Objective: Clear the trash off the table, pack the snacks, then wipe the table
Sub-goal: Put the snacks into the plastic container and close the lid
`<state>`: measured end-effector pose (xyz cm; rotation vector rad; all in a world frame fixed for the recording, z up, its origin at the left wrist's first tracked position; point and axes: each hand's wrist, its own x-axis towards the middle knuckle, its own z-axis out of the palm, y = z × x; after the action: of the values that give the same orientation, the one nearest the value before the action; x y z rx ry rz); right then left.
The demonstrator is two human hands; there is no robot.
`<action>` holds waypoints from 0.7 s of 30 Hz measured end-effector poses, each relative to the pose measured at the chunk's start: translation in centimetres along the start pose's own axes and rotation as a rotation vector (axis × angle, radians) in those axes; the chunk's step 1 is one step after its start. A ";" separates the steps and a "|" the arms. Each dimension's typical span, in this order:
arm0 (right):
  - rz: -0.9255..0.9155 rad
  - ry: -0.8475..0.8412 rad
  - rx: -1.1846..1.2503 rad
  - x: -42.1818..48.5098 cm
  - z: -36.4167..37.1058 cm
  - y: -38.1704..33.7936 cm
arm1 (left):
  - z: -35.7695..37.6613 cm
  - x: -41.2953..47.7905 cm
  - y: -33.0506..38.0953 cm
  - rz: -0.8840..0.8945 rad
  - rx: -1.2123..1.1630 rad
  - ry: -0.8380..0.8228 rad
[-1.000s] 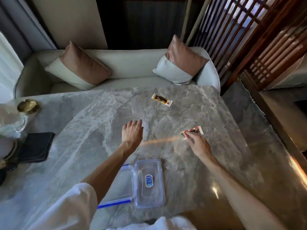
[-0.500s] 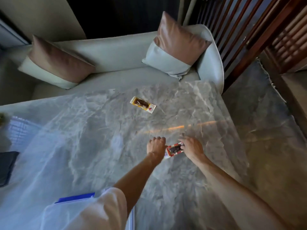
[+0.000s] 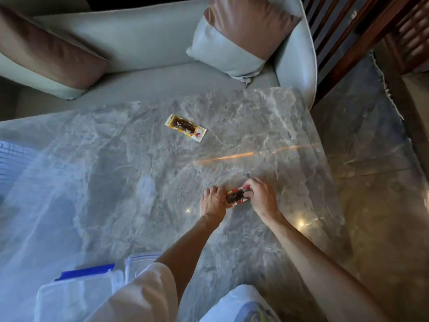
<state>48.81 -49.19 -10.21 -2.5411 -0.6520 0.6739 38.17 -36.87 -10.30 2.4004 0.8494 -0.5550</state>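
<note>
A small red-and-white snack packet (image 3: 236,196) with a dark filling is held just above the grey marble table (image 3: 116,182), right of centre. My left hand (image 3: 212,202) pinches its left end and my right hand (image 3: 261,196) grips its right end. A second snack packet (image 3: 185,127), yellow and white with a dark filling, lies flat farther back on the table, apart from both hands. A clear plastic container (image 3: 76,296) with a blue clip sits open at the near left edge, partly hidden by my white sleeve.
A pale sofa (image 3: 144,43) with two brown-and-white cushions (image 3: 241,36) runs along the table's far side. A dark wooden slatted screen (image 3: 362,31) stands at the right, beside polished stone floor (image 3: 371,182). The table's right edge is close to my right hand.
My left hand crossed to the right and took the packet's left end, which my right hand held alone a second ago. The view has shifted right and closer; the container slid to the lower left.
</note>
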 end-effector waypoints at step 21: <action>0.093 0.022 0.396 18.9 3.0 -16.2 | -20.0 20.1 -7.6 -0.279 -0.345 0.372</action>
<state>56.40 -25.32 -10.87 -2.2157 -0.3520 0.7246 51.55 -10.80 -8.05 2.1059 1.3333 -0.0445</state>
